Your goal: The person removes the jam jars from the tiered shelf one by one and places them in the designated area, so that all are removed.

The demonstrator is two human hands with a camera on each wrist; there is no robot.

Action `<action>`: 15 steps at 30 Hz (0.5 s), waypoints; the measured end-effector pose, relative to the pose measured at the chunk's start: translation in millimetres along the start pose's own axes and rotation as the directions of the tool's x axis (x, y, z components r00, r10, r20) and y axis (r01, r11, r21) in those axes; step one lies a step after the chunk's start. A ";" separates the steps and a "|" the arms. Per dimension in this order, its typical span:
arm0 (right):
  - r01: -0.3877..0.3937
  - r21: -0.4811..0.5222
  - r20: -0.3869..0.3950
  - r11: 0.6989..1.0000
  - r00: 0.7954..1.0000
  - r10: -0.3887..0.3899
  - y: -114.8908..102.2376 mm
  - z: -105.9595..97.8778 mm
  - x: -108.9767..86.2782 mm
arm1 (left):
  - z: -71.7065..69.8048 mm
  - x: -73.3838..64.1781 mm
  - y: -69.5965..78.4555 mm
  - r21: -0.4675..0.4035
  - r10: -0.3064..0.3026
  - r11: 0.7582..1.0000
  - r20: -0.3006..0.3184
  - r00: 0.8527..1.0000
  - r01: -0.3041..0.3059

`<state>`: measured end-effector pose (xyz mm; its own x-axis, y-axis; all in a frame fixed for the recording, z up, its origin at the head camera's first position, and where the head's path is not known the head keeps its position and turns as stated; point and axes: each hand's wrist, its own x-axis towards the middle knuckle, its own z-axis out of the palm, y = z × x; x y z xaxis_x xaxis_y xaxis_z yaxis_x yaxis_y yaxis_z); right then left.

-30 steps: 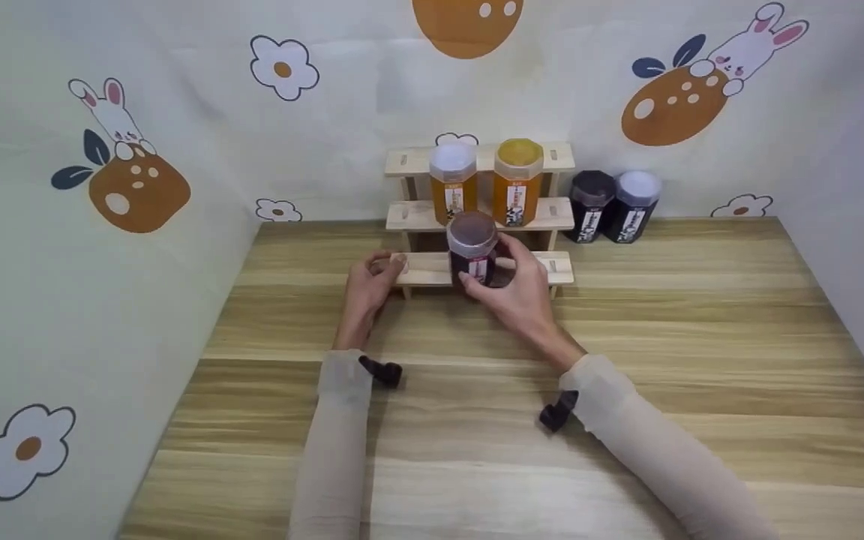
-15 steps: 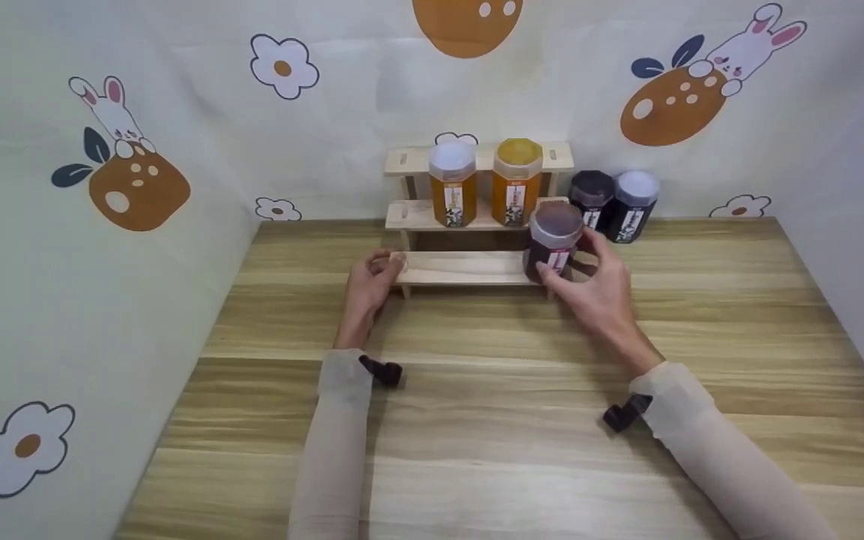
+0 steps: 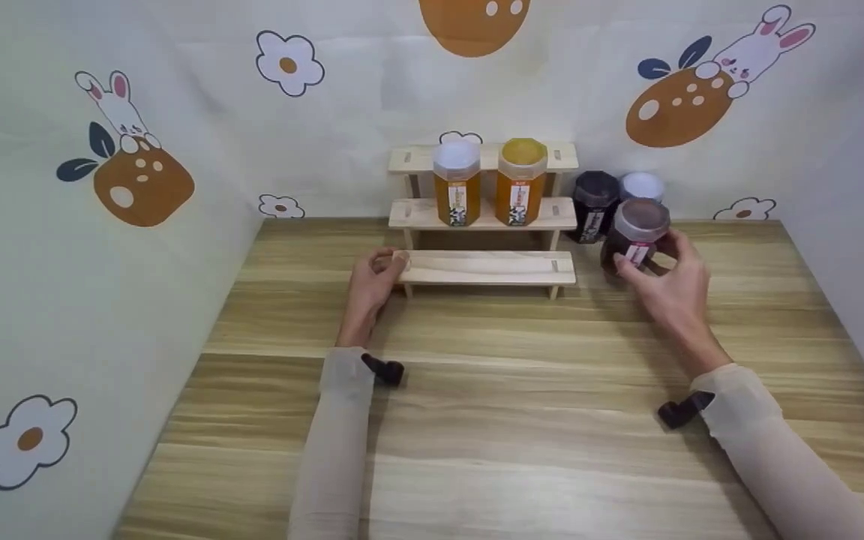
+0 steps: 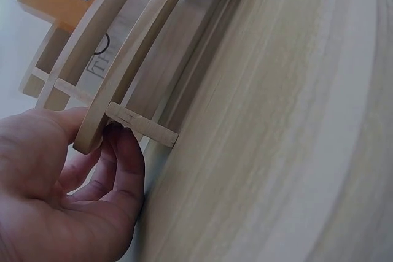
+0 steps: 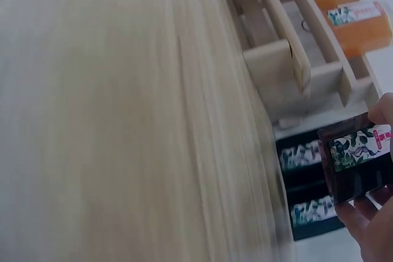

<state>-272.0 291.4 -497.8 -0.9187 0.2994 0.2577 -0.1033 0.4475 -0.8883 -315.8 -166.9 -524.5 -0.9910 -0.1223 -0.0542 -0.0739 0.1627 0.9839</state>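
Observation:
My left hand (image 3: 376, 281) grips the left end of the bottom step of a three-tier wooden shelf (image 3: 488, 266); in the left wrist view the thumb lies over the board and the fingers (image 4: 126, 164) curl beneath it. My right hand (image 3: 676, 289) holds a dark jar (image 3: 633, 232) with a brownish lid and a pink-and-white label, thumb at the front and fingers behind. That jar is right of the shelf, overlapping a white-lidded dark jar (image 3: 642, 185) in the head view. A black-lidded jar (image 3: 595, 206) stands beside the white-lidded one.
On the middle step stand two orange jars, one white-lidded (image 3: 457, 187) and one yellow-lidded (image 3: 522, 187). A wood-grain table (image 3: 477, 420) carries everything. Behind the shelf hangs a patterned cloth wall (image 3: 357, 135), with side walls left and right.
My right hand has carried the brown-lidded jar rightward, from over the bottom step to in front of the two dark jars. The left hand keeps its grip on the shelf.

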 end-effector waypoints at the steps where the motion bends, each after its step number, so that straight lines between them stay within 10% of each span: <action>1: -0.009 -0.026 -0.004 1.000 1.000 0.009 2.7 -4.0 2.1 | 0.1 -0.2 0.0 0.005 -0.002 1.000 0.000 1.000 0.002; 15: -0.208 -0.119 0.026 0.971 0.977 0.212 32.7 -34.1 34.6 | 0.3 0.7 0.4 0.024 -0.041 0.999 -0.006 0.999 0.042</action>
<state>-294.2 345.0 -504.9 -0.9292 0.3657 0.0536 0.1357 0.4724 -0.8709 -316.6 -166.6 -524.2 -0.9864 -0.1353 -0.0938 -0.1177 0.1813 0.9764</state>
